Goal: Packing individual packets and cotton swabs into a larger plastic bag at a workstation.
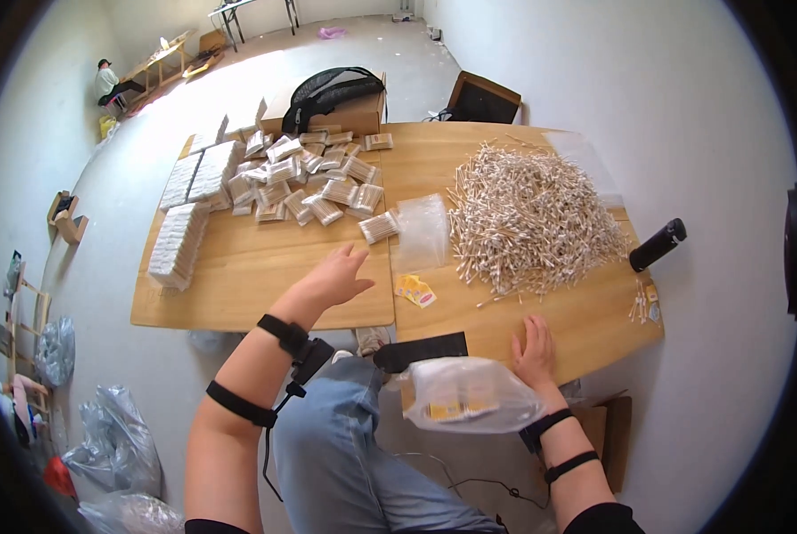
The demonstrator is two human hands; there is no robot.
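Note:
My left hand (334, 276) hangs over the left table half with its fingers apart and nothing in them. Just beyond its fingertips lies a clear pack of cotton swabs (380, 227), beside flat clear plastic bags (422, 230). A heap of loose cotton swabs (532, 218) covers much of the right half. My right hand (533, 351) rests on the front edge of the table, fingers stretched out, holding nothing. Small yellow cards (415, 291) lie between the hands. A clear bag with yellow printed pieces (470, 400) hangs next to my right wrist.
More swab packs (318, 173) are scattered at the back left, beside stacked packs (178, 247). A cardboard box (354, 116) with a black mesh bag (332, 89) stands behind them. A black cylinder (658, 246) lies at the right edge. Far left, a person (109, 82) sits.

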